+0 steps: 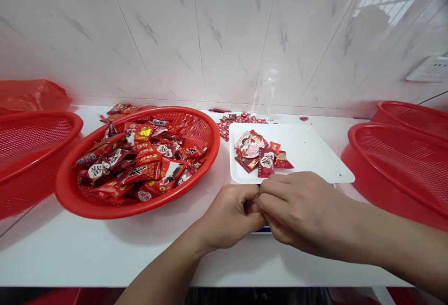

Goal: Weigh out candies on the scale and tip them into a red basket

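Observation:
My left hand [233, 216] and my right hand [297, 204] meet at the front edge of a white tray [311, 155]. Both are closed, fingertips pressed together; whatever they may pinch is hidden by the fingers. Just beyond them, a dark red packet [268, 160] with a white round label lies in the tray. Beside it are a round pink-and-red printed card [250, 144], a small orange-red packet [275, 147] and other red packets. Under the tray, a device with a blue strip [262, 229] is mostly covered by my hands.
To the left stands a red plastic basket [210, 155] heaped with red snack packets [140, 155]. Another red basket [70, 123] is at the far left, and more red baskets [364, 132] are at right. Small red packets [241, 119] lie behind the tray, near a clear plastic piece [268, 93] against the tiled wall.

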The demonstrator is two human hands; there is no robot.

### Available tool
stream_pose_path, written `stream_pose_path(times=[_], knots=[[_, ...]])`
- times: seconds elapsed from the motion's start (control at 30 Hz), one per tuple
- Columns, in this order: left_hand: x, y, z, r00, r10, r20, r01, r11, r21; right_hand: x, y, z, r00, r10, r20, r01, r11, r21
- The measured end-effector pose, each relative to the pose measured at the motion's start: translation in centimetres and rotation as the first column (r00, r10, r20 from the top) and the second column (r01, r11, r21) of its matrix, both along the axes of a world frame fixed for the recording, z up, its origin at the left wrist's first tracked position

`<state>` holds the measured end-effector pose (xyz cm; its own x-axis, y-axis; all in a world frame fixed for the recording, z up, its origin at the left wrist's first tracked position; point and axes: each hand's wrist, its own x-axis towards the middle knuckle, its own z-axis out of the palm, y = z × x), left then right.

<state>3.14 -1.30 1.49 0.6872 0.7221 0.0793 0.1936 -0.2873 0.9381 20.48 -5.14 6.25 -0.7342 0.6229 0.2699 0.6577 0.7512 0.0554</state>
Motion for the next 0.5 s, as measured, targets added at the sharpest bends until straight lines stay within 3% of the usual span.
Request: stream_pose_path(times=[0.17, 0.27, 0.4, 0.5], knots=[[0.1, 0.3, -0.4, 0.999, 0.046, 0.009, -0.046, 0.999, -0.027, -0.2, 0.0, -0.2, 0.991, 0.024, 0.130, -0.032, 0.998, 0.061], [0.0, 0.7, -0.4, 0.979, 0.161, 0.124, -0.159, 0.987, -0.030, 0.4, 0.1, 0.2, 0.997, -0.025, 0.074, 0.022, 0.999, 0.037], [-0.2, 1.5, -0.4, 0.887, 0.344, 0.309, -0.340, 0.938, -0.068, 2.3, 1.7, 0.5, 0.939, -0.292, -0.182, 0.275, 0.955, -0.113], [-0.3, 1.6, -0.5, 0.835, 0.412, 0.365, -0.431, 0.902, -0.031, 3.2, 4.0, -0.5, 0.872, -0.431, -0.232, 0.378, 0.894, -0.241]])
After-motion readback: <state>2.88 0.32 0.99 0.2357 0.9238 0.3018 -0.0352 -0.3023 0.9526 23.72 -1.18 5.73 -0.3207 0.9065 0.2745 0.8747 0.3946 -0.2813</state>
